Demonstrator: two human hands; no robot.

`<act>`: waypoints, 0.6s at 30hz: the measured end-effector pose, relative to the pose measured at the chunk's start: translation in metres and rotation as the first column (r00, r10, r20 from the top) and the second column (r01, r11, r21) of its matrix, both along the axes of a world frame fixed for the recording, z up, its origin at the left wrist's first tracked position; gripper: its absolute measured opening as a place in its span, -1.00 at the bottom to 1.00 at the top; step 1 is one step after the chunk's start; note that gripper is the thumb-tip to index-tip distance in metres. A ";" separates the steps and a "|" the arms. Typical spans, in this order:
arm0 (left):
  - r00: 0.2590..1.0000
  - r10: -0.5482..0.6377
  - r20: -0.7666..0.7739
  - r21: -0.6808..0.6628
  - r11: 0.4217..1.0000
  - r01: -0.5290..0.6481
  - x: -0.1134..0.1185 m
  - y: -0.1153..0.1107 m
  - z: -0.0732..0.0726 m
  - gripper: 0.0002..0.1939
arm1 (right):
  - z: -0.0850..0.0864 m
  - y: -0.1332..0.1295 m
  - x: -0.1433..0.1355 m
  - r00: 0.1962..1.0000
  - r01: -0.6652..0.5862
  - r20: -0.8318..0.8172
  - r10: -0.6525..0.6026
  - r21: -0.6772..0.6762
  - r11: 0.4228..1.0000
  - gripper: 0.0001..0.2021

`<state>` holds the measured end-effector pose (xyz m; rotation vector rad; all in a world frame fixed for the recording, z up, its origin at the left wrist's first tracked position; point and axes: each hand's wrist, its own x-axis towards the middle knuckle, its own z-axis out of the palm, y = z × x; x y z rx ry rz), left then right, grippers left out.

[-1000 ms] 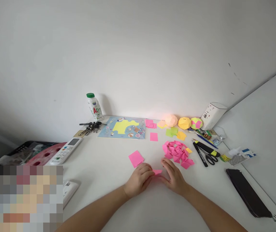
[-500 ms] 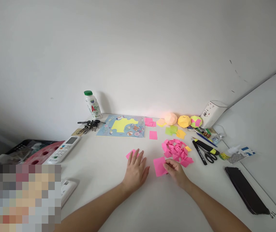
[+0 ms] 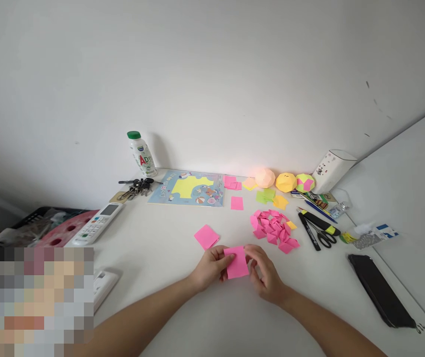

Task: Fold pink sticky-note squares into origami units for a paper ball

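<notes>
Head view, and from where I stand the pink sheet [image 3: 237, 267] is what catches my eye: a small, bright, plain square, opened out flat and turned slightly askew, its face toward the person. It sits at the near middle of the white table [image 3: 141, 258], between the two hands, with the left hand's fingers tucked behind it.

The left hand [image 3: 214, 267] has a narrow pinch on the sheet, thumb laid over the left edge, the other fingers curled behind. Its forearm [image 3: 152, 310] slants in from the near left, wrist fairly straight.

From the near right comes the right hand [image 3: 266, 277], its fingers loosely curved and a gap left between forefinger and thumb. The forefinger is right at the sheet's far right corner; whether it presses there, I can't tell.

Just beyond the left hand lies a pink pad [image 3: 207, 237], set cornerwise. Farther off, to the right, folded pink pieces [image 3: 272, 228] huddle in a heap, one orange piece [image 3: 291, 225] at its right edge. Scissors [image 3: 326, 239] lie to the right of the heap, and three paper balls [image 3: 285, 182] line up by the wall.
</notes>
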<state>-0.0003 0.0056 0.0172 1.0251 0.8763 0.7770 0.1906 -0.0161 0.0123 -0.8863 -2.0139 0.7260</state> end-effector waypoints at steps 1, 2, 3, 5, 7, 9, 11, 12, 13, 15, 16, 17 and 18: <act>1.000 -0.007 -0.001 -0.005 1.000 0.007 0.000 0.000 0.000 -0.62 | 0.000 0.000 0.000 0.999 -0.004 0.043 0.001 0.079 0.997 -0.61; 1.000 -0.014 -0.006 -0.004 1.000 0.014 0.000 0.000 0.000 -0.62 | 0.000 0.000 0.001 0.996 -0.008 0.085 -0.004 0.135 0.991 -0.64; 1.000 -0.026 -0.013 -0.002 1.000 0.026 0.000 0.000 0.000 -0.62 | 0.000 0.000 0.001 0.993 -0.010 0.119 -0.010 0.168 0.986 -0.69; 0.997 -0.065 -0.036 0.007 0.998 0.065 0.000 -0.001 0.000 -0.61 | 0.001 -0.001 0.000 0.989 -0.009 0.149 -0.017 0.173 0.985 -0.83; 0.990 -0.125 -0.072 0.024 0.992 0.127 0.000 -0.002 0.002 -0.60 | 0.003 0.000 -0.001 0.993 -0.005 0.119 -0.008 0.104 0.995 -0.89; 0.975 -0.188 -0.114 0.042 0.980 0.194 0.000 -0.003 0.004 -0.59 | 0.005 0.001 -0.002 0.999 0.013 0.052 -0.012 -0.007 1.000 -0.86; 0.969 -0.219 -0.117 0.050 0.973 0.226 0.000 -0.004 0.006 -0.57 | 0.006 0.002 -0.003 0.999 0.035 -0.009 -0.036 -0.105 0.994 -0.85; 0.970 -0.221 -0.099 0.051 0.973 0.227 0.000 -0.005 0.008 -0.55 | 0.006 0.003 -0.003 0.998 0.050 -0.028 -0.054 -0.144 0.988 -0.85; 0.973 -0.219 -0.072 0.053 0.973 0.223 0.000 -0.005 0.009 -0.53 | 0.006 0.003 -0.003 0.996 0.063 -0.043 -0.072 -0.177 0.982 -0.85; 0.976 -0.215 -0.025 0.058 0.975 0.216 0.000 -0.006 0.011 -0.50 | 0.007 0.004 -0.004 0.993 0.078 -0.068 -0.097 -0.236 0.969 -0.85; 0.976 -0.219 -0.019 0.062 0.974 0.219 0.000 -0.006 0.011 -0.52 | 0.007 0.004 -0.004 0.991 0.079 -0.081 -0.104 -0.263 0.961 -0.85; 0.974 -0.223 -0.029 0.065 0.972 0.225 0.000 -0.006 0.011 -0.53 | 0.006 0.003 -0.004 0.990 0.075 -0.096 -0.106 -0.286 0.955 -0.85; 0.973 -0.225 -0.049 0.067 0.971 0.228 0.000 -0.007 0.010 -0.55 | 0.006 0.003 -0.004 0.988 0.069 -0.110 -0.106 -0.301 0.951 -0.85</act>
